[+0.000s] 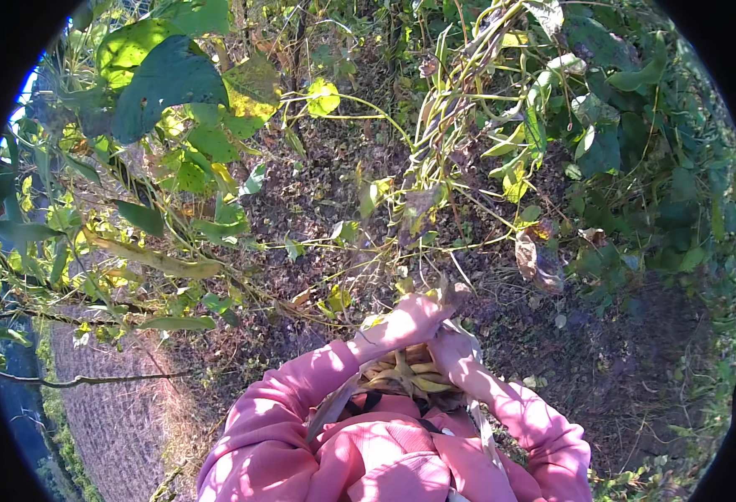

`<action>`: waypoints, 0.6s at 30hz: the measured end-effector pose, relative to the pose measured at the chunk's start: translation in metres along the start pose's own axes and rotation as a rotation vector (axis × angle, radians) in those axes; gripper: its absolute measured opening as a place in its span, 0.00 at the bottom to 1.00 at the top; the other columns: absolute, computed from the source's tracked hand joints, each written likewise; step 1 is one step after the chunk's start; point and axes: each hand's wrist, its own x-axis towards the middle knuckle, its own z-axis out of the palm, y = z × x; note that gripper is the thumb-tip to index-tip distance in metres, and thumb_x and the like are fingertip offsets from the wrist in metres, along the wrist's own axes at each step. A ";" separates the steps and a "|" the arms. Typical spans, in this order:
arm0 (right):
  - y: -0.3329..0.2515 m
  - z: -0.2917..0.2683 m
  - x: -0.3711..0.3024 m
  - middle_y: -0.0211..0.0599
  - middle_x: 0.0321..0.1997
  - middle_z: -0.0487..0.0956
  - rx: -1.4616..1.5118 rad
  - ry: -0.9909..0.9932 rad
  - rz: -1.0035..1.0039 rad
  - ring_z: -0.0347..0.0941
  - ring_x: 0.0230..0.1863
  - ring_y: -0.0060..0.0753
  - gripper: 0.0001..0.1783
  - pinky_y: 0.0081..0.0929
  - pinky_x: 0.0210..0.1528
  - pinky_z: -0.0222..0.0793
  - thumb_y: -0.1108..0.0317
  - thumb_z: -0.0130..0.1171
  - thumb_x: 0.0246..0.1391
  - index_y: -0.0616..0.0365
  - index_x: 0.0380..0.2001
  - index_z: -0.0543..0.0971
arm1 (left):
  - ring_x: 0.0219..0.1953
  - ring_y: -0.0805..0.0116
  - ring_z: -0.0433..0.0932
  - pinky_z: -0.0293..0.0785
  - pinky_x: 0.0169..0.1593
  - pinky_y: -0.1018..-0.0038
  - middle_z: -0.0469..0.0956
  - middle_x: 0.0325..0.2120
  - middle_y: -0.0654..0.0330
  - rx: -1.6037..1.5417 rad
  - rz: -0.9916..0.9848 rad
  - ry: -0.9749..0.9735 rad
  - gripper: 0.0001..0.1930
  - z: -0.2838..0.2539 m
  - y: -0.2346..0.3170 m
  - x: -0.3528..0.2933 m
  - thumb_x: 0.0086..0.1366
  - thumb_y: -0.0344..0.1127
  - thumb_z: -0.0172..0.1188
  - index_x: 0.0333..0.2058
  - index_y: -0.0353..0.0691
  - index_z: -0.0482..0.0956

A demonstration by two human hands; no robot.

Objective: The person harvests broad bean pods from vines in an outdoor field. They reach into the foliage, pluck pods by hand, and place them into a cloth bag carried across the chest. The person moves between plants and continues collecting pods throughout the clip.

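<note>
My left hand reaches across in front of my chest, its fingers curled in near a few small leaves and thin stems. What it pinches is too bright and small to make out. Just below and to the right, my right hand comes up close to it, and its fingers are mostly hidden. Beneath both hands, a pale bag hangs open against my pink top. Several yellowish-tan bean pods lie in it.
Twining vines hang ahead to the right. Broad green leaves and long pods crowd the left. A bare twig juts in at lower left, above ploughed soil. Dry leaf litter covers the ground ahead.
</note>
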 end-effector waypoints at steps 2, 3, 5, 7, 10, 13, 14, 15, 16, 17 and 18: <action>-0.001 0.001 0.005 0.49 0.43 0.78 -0.046 -0.034 0.091 0.78 0.42 0.46 0.15 0.36 0.41 0.75 0.69 0.51 0.54 0.62 0.44 0.74 | 0.27 0.51 0.79 0.76 0.29 0.58 0.78 0.25 0.53 -0.031 0.001 -0.025 0.12 0.002 -0.003 -0.002 0.56 0.39 0.57 0.40 0.48 0.77; 0.001 0.001 0.004 0.49 0.46 0.76 -0.069 -0.078 0.094 0.77 0.42 0.48 0.16 0.37 0.42 0.75 0.68 0.50 0.56 0.64 0.46 0.73 | 0.28 0.51 0.79 0.76 0.29 0.58 0.77 0.27 0.53 -0.022 0.008 -0.043 0.13 0.002 -0.006 -0.003 0.57 0.40 0.57 0.42 0.48 0.76; 0.000 0.004 -0.010 0.54 0.48 0.74 0.097 0.103 0.015 0.75 0.45 0.52 0.19 0.40 0.45 0.73 0.70 0.50 0.53 0.64 0.49 0.71 | 0.29 0.50 0.79 0.76 0.30 0.58 0.77 0.28 0.52 -0.034 -0.021 -0.082 0.13 0.005 -0.008 -0.006 0.58 0.40 0.56 0.42 0.48 0.75; 0.005 0.006 -0.029 0.59 0.50 0.71 -0.051 0.279 -0.216 0.70 0.50 0.57 0.25 0.41 0.49 0.72 0.72 0.52 0.48 0.63 0.52 0.70 | 0.27 0.50 0.79 0.76 0.29 0.58 0.78 0.27 0.53 -0.011 -0.023 -0.027 0.11 0.011 -0.011 -0.007 0.58 0.41 0.57 0.40 0.47 0.76; 0.018 0.013 -0.037 0.53 0.39 0.75 0.148 0.240 -0.191 0.76 0.30 0.51 0.21 0.40 0.33 0.74 0.74 0.51 0.48 0.62 0.48 0.72 | 0.27 0.57 0.78 0.75 0.24 0.62 0.76 0.26 0.54 0.030 0.130 0.104 0.18 0.027 -0.024 -0.006 0.58 0.38 0.56 0.48 0.44 0.73; 0.030 0.016 -0.022 0.47 0.40 0.75 0.203 0.049 -0.162 0.74 0.40 0.48 0.13 0.38 0.41 0.72 0.70 0.49 0.52 0.60 0.41 0.76 | 0.25 0.54 0.77 0.73 0.23 0.60 0.75 0.24 0.51 0.179 0.258 0.451 0.20 0.054 -0.036 -0.007 0.56 0.41 0.58 0.46 0.39 0.73; 0.035 0.013 -0.019 0.47 0.41 0.74 0.296 0.088 -0.216 0.73 0.42 0.48 0.12 0.36 0.44 0.71 0.70 0.48 0.53 0.60 0.39 0.76 | 0.24 0.53 0.77 0.74 0.24 0.62 0.76 0.28 0.50 0.319 0.225 0.166 0.21 0.061 -0.039 -0.004 0.56 0.42 0.59 0.45 0.36 0.73; 0.041 0.007 -0.015 0.46 0.43 0.74 0.351 -0.019 -0.187 0.72 0.44 0.48 0.11 0.34 0.47 0.70 0.70 0.46 0.55 0.60 0.37 0.77 | 0.22 0.51 0.76 0.75 0.24 0.64 0.76 0.33 0.51 0.102 0.028 0.135 0.20 0.068 -0.037 -0.005 0.55 0.43 0.60 0.43 0.37 0.73; 0.048 -0.003 -0.014 0.46 0.42 0.76 0.662 -0.142 -0.062 0.73 0.45 0.47 0.13 0.33 0.46 0.70 0.70 0.46 0.55 0.60 0.39 0.77 | 0.24 0.51 0.76 0.75 0.24 0.65 0.75 0.35 0.51 0.109 0.104 0.242 0.20 0.072 -0.036 -0.002 0.55 0.43 0.60 0.43 0.37 0.73; 0.063 -0.019 -0.020 0.46 0.41 0.78 0.617 -0.233 -0.139 0.75 0.43 0.43 0.14 0.31 0.45 0.71 0.69 0.47 0.55 0.59 0.42 0.78 | 0.27 0.52 0.77 0.76 0.26 0.64 0.75 0.36 0.52 0.112 0.109 0.196 0.19 0.072 -0.031 -0.002 0.55 0.42 0.61 0.43 0.39 0.73; 0.081 -0.039 -0.027 0.45 0.40 0.79 0.465 -0.240 -0.283 0.76 0.42 0.39 0.16 0.29 0.44 0.72 0.68 0.48 0.55 0.58 0.44 0.78 | 0.30 0.53 0.78 0.76 0.27 0.64 0.75 0.38 0.52 0.063 0.013 0.069 0.18 0.069 -0.026 0.002 0.55 0.40 0.61 0.44 0.41 0.73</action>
